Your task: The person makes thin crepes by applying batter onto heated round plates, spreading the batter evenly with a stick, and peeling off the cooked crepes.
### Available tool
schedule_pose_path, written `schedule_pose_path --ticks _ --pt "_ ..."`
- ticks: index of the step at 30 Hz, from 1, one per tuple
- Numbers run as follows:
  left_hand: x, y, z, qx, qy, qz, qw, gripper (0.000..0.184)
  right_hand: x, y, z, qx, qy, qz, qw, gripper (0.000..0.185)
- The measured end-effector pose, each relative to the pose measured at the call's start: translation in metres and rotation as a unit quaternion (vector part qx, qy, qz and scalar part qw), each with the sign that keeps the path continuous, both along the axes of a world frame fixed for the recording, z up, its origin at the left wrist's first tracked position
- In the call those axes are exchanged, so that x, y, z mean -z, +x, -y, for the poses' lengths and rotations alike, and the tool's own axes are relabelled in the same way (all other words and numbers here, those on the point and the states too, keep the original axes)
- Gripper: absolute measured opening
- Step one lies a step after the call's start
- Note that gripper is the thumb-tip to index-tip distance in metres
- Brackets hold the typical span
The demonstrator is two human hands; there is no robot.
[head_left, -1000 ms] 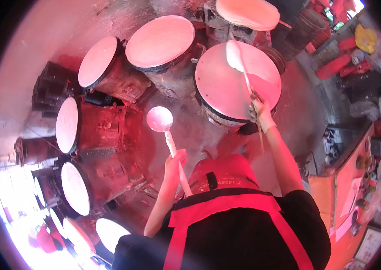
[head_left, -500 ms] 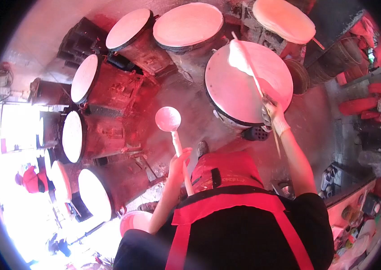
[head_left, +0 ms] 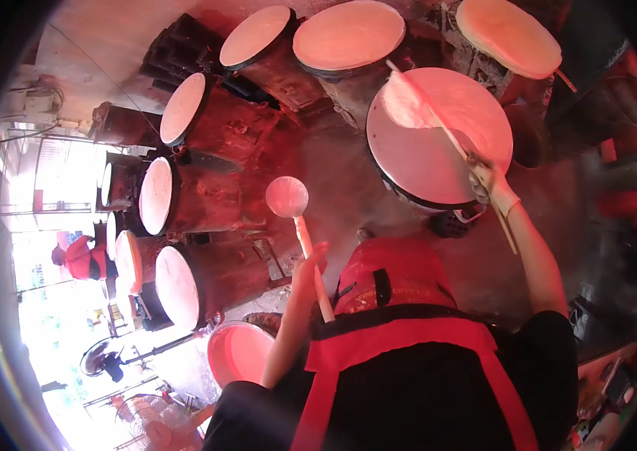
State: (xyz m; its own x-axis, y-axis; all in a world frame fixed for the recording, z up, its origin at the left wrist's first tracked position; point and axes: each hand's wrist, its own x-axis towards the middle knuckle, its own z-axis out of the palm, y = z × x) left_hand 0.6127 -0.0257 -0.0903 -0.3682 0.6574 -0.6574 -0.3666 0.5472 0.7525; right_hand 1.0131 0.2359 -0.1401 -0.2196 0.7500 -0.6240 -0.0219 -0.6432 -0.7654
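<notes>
My left hand (head_left: 306,269) is closed around the pale handle of a ladle (head_left: 287,197), its round bowl held up above the floor. My right hand (head_left: 488,177) grips a long thin wooden stick (head_left: 450,135), which reaches across a large round griddle (head_left: 409,167). Beside the stick's far end, a pale mass of batter (head_left: 407,104) lies on the griddle. A thin, streaky pale layer (head_left: 476,96) covers the upper right of the surface, while the lower left looks smooth and grey. Part of the griddle is hidden behind my right hand.
Several more round griddles on drum stoves, such as one covered in pale batter (head_left: 348,36), curve around the left and back. A bucket of pale liquid (head_left: 242,352) stands by my left elbow. At far left is a person in red (head_left: 84,257), near a fan (head_left: 100,359).
The whole view has turned, so the stoves appear shifted right. The pale layer on the griddle's upper right looks streakier. Both hands keep hold of the ladle and stick.
</notes>
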Motion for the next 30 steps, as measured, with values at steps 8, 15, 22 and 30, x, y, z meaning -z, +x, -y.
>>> schedule_pose_path --ticks 8,15,22,30 --pt "0.001 0.013 0.044 -0.056 -0.046 0.012 0.997 0.031 0.022 0.054 -0.020 0.006 -0.010 0.079 0.997 0.020" --pt "-0.008 0.001 0.030 0.015 -0.045 -0.007 0.999 0.028 0.025 0.072 0.079 -0.073 0.077 -0.094 0.990 0.047" --pt "-0.001 -0.032 -0.022 0.165 -0.059 -0.007 0.984 0.033 0.005 0.025 0.180 0.238 0.155 -0.068 0.957 0.052" --pt "0.008 -0.126 -0.061 0.346 0.005 -0.010 0.938 0.029 0.052 -0.083 0.291 0.111 0.245 0.135 0.954 0.048"
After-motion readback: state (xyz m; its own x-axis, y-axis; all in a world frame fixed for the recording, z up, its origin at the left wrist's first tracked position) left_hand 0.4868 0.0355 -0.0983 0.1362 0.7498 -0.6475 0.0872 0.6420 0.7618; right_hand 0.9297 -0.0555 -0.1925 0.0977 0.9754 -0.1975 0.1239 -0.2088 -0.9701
